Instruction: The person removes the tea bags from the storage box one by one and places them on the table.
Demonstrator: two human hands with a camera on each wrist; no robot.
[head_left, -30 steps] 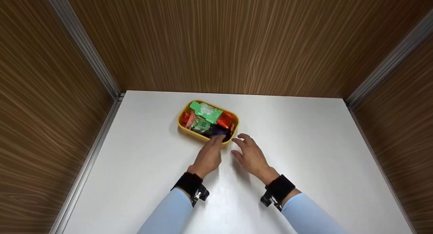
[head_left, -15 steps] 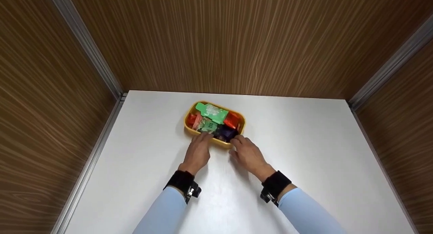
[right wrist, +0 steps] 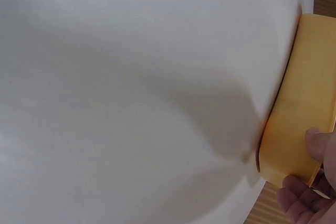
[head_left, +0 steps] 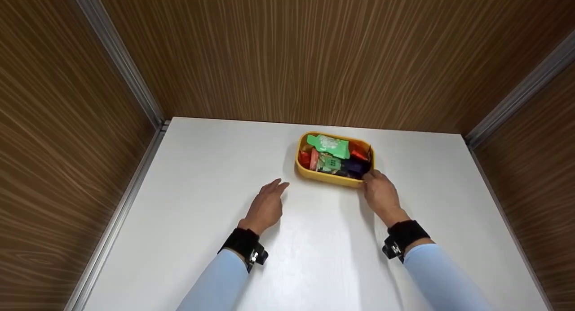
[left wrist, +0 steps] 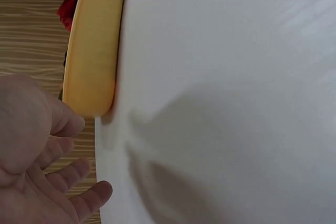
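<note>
A yellow plastic box [head_left: 330,178] with rounded corners stands at the back of the white table, right of centre in the head view. Inside lie several wrapped snacks: a green packet [head_left: 330,145] on top, a dark packet [head_left: 355,167], and red ones at both ends. My right hand [head_left: 382,194] grips the box's near right corner; in the right wrist view the thumb [right wrist: 316,142] presses the outer wall and other fingers curl at the end. My left hand [head_left: 266,205] hovers apart from the box, lower left of it, fingers spread, holding nothing.
The white table [head_left: 215,167] ends at a wood-grain back panel [head_left: 287,55] just behind the box. Wood-grain side panels with metal corner rails rise at left and right. Each wrist wears a black strap with a camera.
The box has slid to the right and turned slightly, with my right hand now gripping its corner and moving along. My left hand has come away from the near rim.
</note>
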